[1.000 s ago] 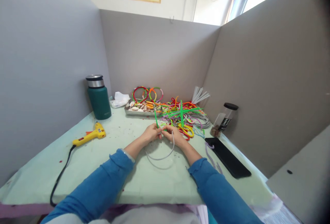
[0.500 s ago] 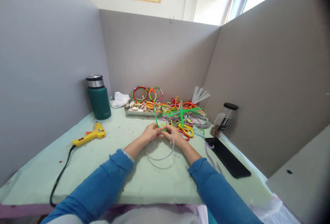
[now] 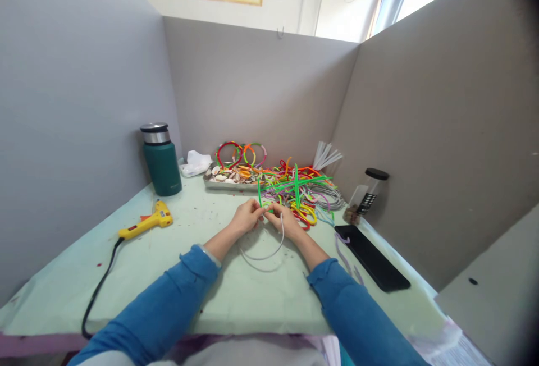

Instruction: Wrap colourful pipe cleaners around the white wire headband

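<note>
Both hands meet above the middle of the table. My left hand [image 3: 246, 216] is closed in a pinch at a green pipe cleaner [image 3: 259, 191], whose free end stands up above the fingertips. My right hand [image 3: 283, 221] pinches a thin whitish wire ring [image 3: 275, 254] where the green strip goes round it. The rest of the ring hangs below the hands in a wide loop. Fingers hide most of the spot where green strip and ring meet. Just beyond my right hand are yellow pipe cleaners [image 3: 309, 214] bent into loops.
A metal tray [image 3: 229, 185] of shells stands behind, with colourful rings [image 3: 228, 144] at its back. Right of it lies a pipe cleaner heap [image 3: 290, 181]. A yellow glue gun [image 3: 158, 215] and green bottle [image 3: 162, 167] are left; a black phone [image 3: 374, 259] and clear jar [image 3: 367, 195] right.
The green pipe cleaner's free end has swung from leaning left to nearly upright. My left hand's fingers have shifted slightly; my right hand stays almost where it was.
</note>
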Tool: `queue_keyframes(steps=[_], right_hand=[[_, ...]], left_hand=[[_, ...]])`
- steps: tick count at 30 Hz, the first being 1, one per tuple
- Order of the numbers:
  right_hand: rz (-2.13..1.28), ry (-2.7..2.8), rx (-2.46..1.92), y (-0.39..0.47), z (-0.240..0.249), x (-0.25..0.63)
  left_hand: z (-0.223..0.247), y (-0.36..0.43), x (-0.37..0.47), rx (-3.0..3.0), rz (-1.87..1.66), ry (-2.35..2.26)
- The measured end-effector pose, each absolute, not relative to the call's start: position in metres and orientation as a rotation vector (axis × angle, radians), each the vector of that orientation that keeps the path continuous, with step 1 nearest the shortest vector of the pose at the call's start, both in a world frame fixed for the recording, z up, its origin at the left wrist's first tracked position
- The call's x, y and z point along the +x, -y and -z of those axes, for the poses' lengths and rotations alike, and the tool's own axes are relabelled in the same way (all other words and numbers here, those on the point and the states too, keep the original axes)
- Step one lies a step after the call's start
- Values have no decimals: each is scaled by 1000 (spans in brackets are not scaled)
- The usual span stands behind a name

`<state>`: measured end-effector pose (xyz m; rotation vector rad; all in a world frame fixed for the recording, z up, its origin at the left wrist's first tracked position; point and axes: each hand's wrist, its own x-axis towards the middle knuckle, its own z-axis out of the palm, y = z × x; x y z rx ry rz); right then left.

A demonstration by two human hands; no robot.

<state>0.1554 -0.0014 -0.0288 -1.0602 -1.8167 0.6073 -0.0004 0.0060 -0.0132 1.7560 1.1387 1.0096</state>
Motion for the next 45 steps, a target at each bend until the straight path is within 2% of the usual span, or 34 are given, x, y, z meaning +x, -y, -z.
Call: queue_keyframes(steps=[24, 45], right_hand=[[-657, 1723, -1074, 1, 26, 155], [-698, 1682, -1086, 2, 23, 155]], left_hand=[[11, -10, -1, 2060, -1193, -1194], [12, -7, -1, 2289, -1209, -1116]])
